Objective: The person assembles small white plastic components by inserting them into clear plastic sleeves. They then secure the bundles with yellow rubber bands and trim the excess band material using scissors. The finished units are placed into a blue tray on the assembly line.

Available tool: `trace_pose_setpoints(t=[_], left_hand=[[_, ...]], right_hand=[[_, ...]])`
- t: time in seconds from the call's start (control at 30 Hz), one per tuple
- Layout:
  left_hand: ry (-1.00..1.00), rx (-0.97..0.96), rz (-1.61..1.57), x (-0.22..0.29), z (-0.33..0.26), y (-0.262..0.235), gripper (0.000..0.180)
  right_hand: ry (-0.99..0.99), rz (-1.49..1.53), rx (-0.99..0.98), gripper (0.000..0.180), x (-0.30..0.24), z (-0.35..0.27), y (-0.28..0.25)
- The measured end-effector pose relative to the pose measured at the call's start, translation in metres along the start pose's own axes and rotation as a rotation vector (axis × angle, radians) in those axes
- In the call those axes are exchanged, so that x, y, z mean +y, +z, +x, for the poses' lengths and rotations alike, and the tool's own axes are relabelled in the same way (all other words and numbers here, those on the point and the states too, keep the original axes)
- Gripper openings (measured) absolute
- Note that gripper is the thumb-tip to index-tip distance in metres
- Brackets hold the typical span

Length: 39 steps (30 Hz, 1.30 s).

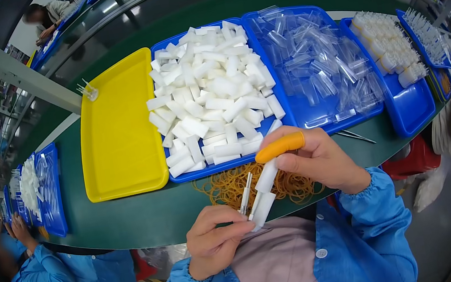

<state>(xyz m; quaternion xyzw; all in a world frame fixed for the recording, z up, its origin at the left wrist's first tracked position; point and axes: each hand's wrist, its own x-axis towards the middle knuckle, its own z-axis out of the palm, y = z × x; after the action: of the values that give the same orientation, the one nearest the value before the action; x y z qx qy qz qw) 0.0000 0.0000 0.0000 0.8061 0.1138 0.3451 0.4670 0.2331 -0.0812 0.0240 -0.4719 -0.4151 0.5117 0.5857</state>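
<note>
My left hand (pixel 214 242) pinches a white foam block (pixel 262 208) at its lower end, together with a part with thin white rods (pixel 247 194) standing up beside it. My right hand (pixel 325 160) wears an orange finger cot (pixel 279 147) on one finger. Between that finger and the thumb it grips another white foam piece (pixel 267 176), held slanting so that its lower end meets the top of the left hand's block. Tan rubber bands (pixel 300 185) lie in a loose heap on the table behind both hands.
A blue tray (pixel 184 177) heaped with white foam blocks stands beyond my hands. A yellow tray (pixel 118 138) is left of it, with a small rodded part (pixel 91 93). To the right are a tray of clear plastic sleeves (pixel 318 64), tweezers (pixel 356 136) and bundled white parts (pixel 384 40). Co-workers sit on both sides.
</note>
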Motion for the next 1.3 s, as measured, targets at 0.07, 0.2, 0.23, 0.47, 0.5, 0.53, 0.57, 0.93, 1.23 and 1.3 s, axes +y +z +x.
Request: trace_pose_setpoints(t=[0.07, 0.2, 0.23, 0.47, 0.5, 0.53, 0.57, 0.93, 1.23, 1.3], left_hand=[[0.045, -0.013, 0.019, -0.001, 0.002, 0.002, 0.029], [-0.048, 0.052, -0.002, 0.004, 0.001, 0.000, 0.028], [-0.075, 0.114, -0.020, 0.006, -0.001, 0.006, 0.028], [-0.121, -0.057, -0.096, 0.002, -0.009, 0.006, 0.031], [-0.172, 0.009, -0.165, 0.000, -0.010, 0.007, 0.029], [-0.223, 0.077, -0.233, -0.003, -0.010, 0.010, 0.027], [-0.273, 0.146, -0.301, -0.004, -0.010, 0.012, 0.025], [-0.422, 0.270, -0.629, -0.008, -0.007, 0.008, 0.021], [-0.356, 0.230, -0.492, -0.007, -0.007, 0.004, 0.020], [-0.330, 0.204, -0.436, -0.003, -0.007, 0.006, 0.019]], right_hand=[[0.053, 0.027, 0.019, 0.022, -0.003, -0.004, -0.002], [0.117, -0.016, 0.033, 0.018, -0.007, -0.008, 0.008], [0.068, -0.059, 0.031, 0.017, -0.008, -0.013, 0.014], [-0.076, -0.317, -0.042, 0.018, -0.010, -0.023, 0.028], [-0.112, -0.368, -0.030, 0.019, -0.012, -0.020, 0.024], [-0.148, -0.418, -0.020, 0.021, -0.014, -0.013, 0.018], [-0.185, -0.468, -0.012, 0.022, -0.015, -0.005, 0.011], [-0.276, -1.661, 0.263, 0.029, 0.016, 0.053, -0.041], [-0.044, -0.561, 0.379, 0.016, -0.013, 0.013, -0.020], [-0.036, -0.197, 0.348, 0.017, -0.016, 0.012, -0.012]])
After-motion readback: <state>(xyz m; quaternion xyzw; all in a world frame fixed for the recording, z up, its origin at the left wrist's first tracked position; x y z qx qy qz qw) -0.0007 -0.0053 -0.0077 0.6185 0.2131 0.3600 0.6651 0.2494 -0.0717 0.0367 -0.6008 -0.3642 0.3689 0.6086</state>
